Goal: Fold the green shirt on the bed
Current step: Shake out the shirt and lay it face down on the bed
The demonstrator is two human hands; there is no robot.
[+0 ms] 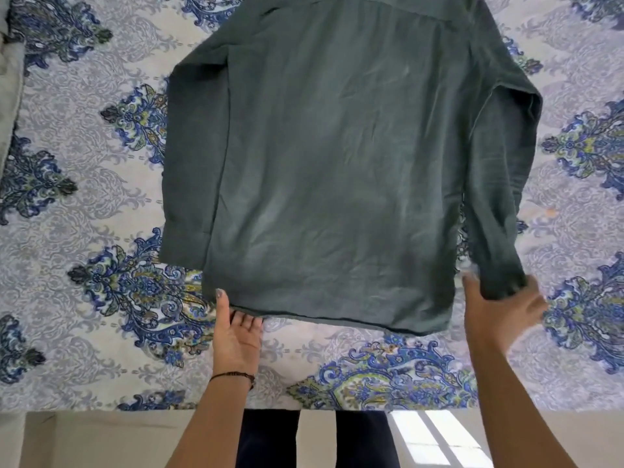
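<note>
From your head camera, the green shirt (337, 163) lies back-up on the patterned bedspread (84, 197), long axis running away from you, collar end far, hem nearest. Your left hand (236, 336) rests half-open at the hem's left corner, fingers tucked under the edge, thumb on top. Your right hand (503, 309) is closed around the end of the right sleeve (499, 197), beside the hem's right corner.

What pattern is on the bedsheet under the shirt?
Blue and green floral paisley motifs on pale grey bedsheet, clearest in the head view.
</note>
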